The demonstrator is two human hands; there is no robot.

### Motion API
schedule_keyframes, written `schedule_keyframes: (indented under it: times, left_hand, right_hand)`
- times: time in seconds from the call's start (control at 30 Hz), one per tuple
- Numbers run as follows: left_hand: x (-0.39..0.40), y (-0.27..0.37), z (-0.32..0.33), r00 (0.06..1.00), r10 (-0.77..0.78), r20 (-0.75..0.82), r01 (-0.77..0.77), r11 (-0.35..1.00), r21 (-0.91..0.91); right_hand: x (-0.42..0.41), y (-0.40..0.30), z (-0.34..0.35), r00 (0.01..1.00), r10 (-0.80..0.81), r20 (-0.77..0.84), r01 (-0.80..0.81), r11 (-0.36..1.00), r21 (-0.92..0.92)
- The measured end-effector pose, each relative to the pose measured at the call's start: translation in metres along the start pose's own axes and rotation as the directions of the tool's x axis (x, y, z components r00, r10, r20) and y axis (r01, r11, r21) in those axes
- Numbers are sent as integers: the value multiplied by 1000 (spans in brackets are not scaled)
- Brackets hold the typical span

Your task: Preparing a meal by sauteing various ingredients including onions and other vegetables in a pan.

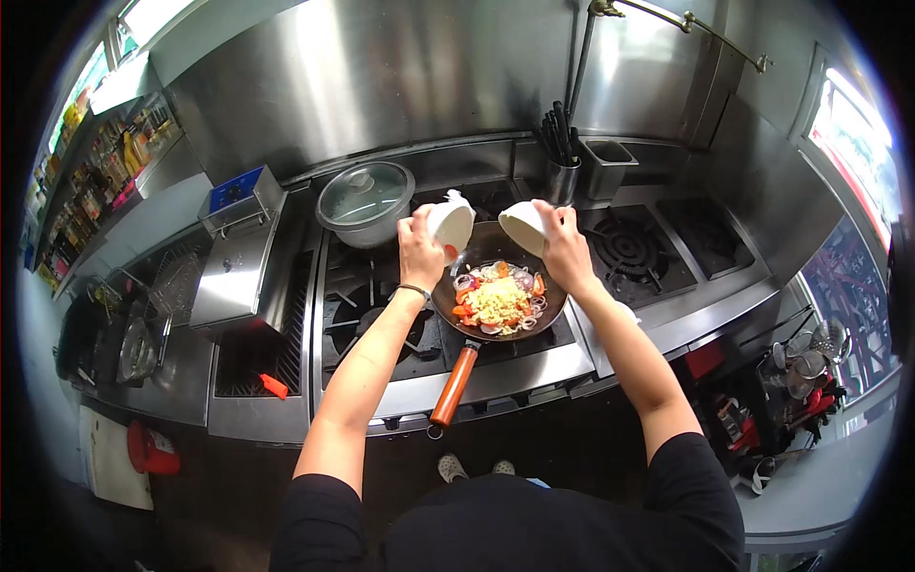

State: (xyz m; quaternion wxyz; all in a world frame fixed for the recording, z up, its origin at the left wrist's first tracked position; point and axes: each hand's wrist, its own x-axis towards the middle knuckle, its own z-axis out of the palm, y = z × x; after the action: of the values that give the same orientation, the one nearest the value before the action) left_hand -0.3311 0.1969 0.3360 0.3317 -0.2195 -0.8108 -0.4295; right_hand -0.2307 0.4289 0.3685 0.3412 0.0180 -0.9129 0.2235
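Note:
My left hand (423,250) grips a white bowl (454,223), tipped on its side over the pan's far left rim; a small orange-red piece shows at its lip. My right hand (567,247) holds a second white bowl (525,225), tilted with its mouth towards the pan. Below both sits a dark frying pan (444,294) with a wooden handle (455,386) that points towards me. Sliced red onion rings (536,304) and tomato pieces (463,312) lie in it, under a heap of finely chopped pale yellow bits (498,299).
A lidded pot (366,204) stands behind the left burner (379,322). Utensils fill a metal holder (562,182) beside a steel container (604,171) at the back. Left is a deep fryer (239,264), with an orange-handled tool (273,386) near it. Ladles and strainers (811,363) hang at right.

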Motion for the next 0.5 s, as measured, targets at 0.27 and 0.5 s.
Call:
schedule_keyframes:
  times: [0.27, 0.5]
  left_hand:
    - [-13, -12, -51, 635, -655, 410, 697, 256, -670]
    - [-14, 9, -60, 964, -94, -249, 57, 987, -151]
  right_hand:
    - [5, -64, 33, 566, 250, 785, -814, 321, 485]
    - [0, -74, 59, 748, 302, 591, -594, 701, 394]
